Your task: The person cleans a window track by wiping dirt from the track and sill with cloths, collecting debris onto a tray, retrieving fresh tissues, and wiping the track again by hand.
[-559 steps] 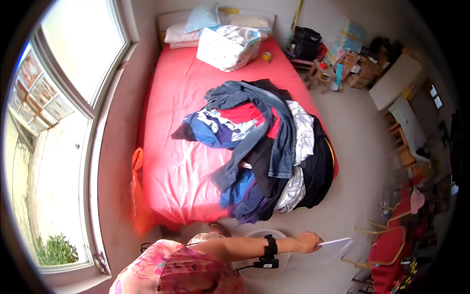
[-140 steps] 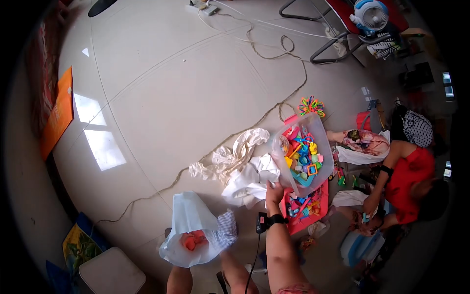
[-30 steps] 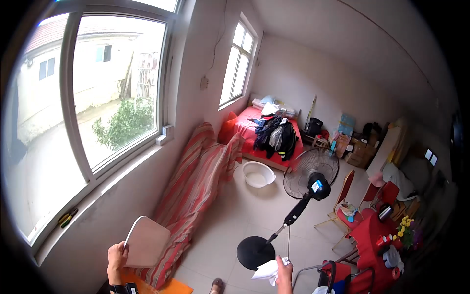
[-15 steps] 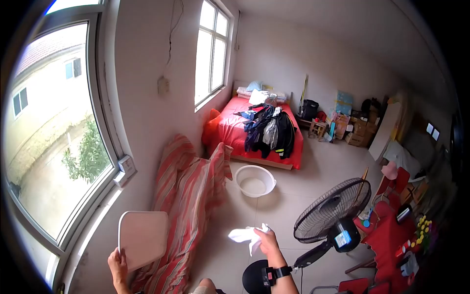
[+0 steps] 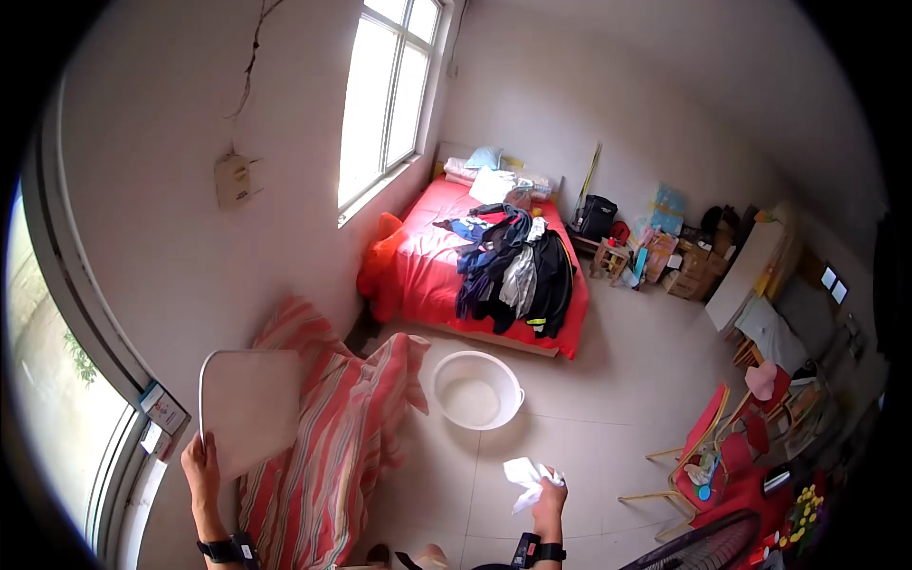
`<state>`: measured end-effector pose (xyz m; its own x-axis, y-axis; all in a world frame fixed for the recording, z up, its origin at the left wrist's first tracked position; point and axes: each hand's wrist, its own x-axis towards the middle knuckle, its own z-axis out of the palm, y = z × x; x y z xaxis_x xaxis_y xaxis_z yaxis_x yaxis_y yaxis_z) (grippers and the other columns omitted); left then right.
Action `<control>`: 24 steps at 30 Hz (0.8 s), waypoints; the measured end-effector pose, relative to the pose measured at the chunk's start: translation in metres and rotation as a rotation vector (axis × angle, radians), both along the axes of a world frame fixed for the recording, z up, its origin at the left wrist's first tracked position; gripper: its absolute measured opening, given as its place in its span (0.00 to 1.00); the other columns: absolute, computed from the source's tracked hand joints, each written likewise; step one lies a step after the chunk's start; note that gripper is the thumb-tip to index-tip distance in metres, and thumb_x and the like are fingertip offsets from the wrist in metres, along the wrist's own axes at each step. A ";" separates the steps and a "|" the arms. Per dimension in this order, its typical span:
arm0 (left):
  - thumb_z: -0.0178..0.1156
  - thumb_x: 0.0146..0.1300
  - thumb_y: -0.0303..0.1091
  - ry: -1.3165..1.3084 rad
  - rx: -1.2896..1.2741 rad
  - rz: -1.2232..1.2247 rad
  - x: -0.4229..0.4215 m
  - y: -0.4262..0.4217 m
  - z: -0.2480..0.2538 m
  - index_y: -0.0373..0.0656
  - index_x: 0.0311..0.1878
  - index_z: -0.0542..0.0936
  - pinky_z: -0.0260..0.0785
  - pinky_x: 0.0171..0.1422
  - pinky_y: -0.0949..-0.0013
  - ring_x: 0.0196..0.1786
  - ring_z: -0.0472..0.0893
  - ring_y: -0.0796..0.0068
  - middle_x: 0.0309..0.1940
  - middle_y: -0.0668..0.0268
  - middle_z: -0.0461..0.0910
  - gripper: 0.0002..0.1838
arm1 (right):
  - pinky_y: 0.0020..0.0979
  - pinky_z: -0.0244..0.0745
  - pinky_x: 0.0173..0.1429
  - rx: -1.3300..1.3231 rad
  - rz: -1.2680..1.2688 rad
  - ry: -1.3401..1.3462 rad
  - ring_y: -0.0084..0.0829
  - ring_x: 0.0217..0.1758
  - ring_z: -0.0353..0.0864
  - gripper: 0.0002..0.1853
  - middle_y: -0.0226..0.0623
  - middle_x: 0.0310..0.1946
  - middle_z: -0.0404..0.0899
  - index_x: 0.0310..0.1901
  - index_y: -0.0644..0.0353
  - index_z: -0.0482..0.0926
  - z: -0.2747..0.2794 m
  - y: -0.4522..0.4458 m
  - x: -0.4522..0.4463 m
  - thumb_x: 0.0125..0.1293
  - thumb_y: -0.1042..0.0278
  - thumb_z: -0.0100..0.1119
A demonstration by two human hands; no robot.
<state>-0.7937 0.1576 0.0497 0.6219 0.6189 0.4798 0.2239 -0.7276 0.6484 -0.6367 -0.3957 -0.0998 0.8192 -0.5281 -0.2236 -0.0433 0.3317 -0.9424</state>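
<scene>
My left hand (image 5: pixel 199 465) is closed on the lower left edge of a flat, pale beige board (image 5: pixel 249 413) with rounded corners and a light rim; what kind of thing it is I cannot tell. The board stands upright in front of a red-striped cloth (image 5: pixel 323 456) draped over something hidden. Lower right of centre, my right hand (image 5: pixel 548 502) grips a crumpled white cloth (image 5: pixel 525 483), whose loose end hangs to the left. A white plastic basin (image 5: pixel 477 426) rests on the tiled floor beyond the white cloth.
Ahead is a bed with a red sheet (image 5: pixel 423 275), heaped with dark clothes (image 5: pixel 518 261). A fan (image 5: pixel 708 546) shows at the bottom right edge, near red chairs (image 5: pixel 703 423). Cardboard boxes (image 5: pixel 698 271) are stacked at the back wall. A window (image 5: pixel 389 104) is on the left.
My view has moved forward, so the bed and basin look nearer and the fan has slid to the lower right edge. Both hands keep hold of the board and white cloth.
</scene>
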 end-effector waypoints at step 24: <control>0.50 0.62 0.33 0.073 0.006 -0.022 0.455 -0.078 -0.046 0.36 0.27 0.69 0.57 0.25 0.60 0.21 0.68 0.54 0.17 0.53 0.66 0.12 | 0.32 0.72 0.44 -0.068 -0.026 0.235 0.35 0.40 0.77 0.17 0.42 0.40 0.75 0.47 0.72 0.70 -0.036 -0.133 0.354 0.54 0.82 0.52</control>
<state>-0.3390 0.0793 0.0034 0.6688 0.6020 0.4363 0.2541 -0.7365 0.6269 -0.2830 -0.5290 -0.1357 0.7348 -0.5689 -0.3694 -0.2558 0.2720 -0.9277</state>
